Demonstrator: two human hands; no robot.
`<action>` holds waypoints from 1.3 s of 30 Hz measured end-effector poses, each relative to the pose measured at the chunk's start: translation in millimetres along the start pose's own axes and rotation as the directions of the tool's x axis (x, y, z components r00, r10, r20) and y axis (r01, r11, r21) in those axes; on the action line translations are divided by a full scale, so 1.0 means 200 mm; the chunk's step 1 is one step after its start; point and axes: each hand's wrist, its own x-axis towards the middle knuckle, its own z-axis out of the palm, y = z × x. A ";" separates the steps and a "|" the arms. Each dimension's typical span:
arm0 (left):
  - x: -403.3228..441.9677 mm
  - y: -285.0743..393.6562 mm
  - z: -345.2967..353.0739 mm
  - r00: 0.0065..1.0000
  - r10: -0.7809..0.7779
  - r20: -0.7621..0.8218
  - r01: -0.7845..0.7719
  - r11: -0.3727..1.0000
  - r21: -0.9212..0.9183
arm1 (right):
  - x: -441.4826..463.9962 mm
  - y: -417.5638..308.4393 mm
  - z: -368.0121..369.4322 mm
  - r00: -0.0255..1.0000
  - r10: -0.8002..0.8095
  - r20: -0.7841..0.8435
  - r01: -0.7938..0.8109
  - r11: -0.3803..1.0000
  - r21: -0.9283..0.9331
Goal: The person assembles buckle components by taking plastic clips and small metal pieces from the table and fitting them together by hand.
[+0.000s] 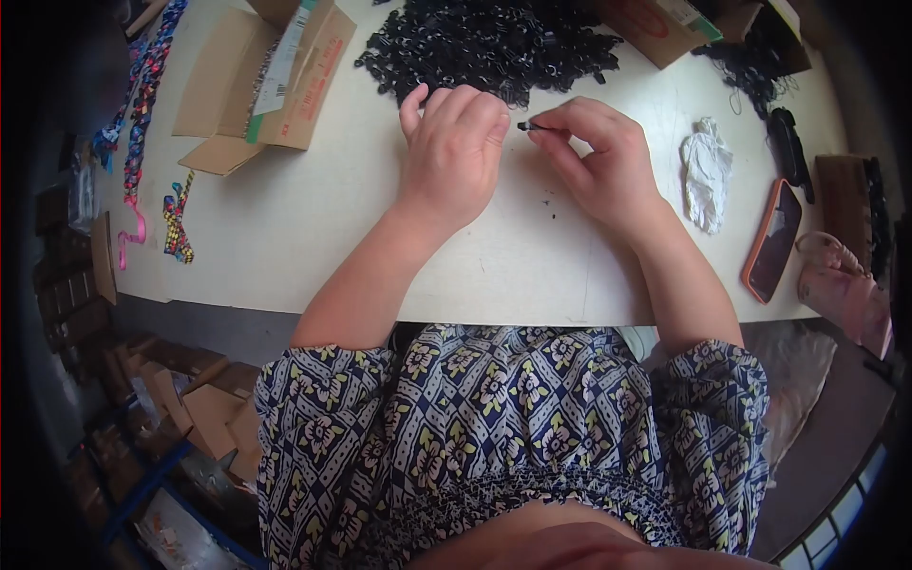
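Observation:
A large heap of small black ring-like pieces [484, 43] lies on the table in front of both hands. My right hand [603, 157] pinches a small black piece [527, 125] between thumb and forefinger, its end pointing at my left hand. My left hand [451, 147] is just short of the heap's near edge, back of the hand up and fingers curled in. The little finger stands a bit apart. Whatever the left fingertips hold, if anything, is hidden behind the hand. A small gap separates the two hands.
Left stands an open cardboard box [304, 81], near patterned cords [178, 223]. On the right lie a crumpled white wrapper [706, 176], an orange-edged phone [772, 242] and a black object [790, 152]. Another box [655, 28] stands at the back; the table edge [494, 323] is near my body.

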 end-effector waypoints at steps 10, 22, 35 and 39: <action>0.11 -0.15 -0.63 0.846 -0.078 -0.527 0.255 0.928 0.273 | 0.01 -0.02 0.00 0.999 0.034 0.013 -0.034 0.999 -0.008; 0.00 -0.02 -0.41 0.982 -0.025 -0.187 0.066 0.974 0.215 | 0.19 0.01 -0.27 0.884 -0.224 -0.410 0.092 0.944 -0.316; 0.08 0.08 -0.06 0.991 0.072 0.115 -0.083 0.991 0.101 | 0.20 0.08 -0.26 0.965 0.255 -0.063 -0.246 0.792 -0.558; 0.05 0.02 0.02 0.995 0.080 0.060 -0.084 0.994 0.073 | 0.15 0.20 -0.16 0.916 0.400 -0.045 -0.342 0.715 -0.609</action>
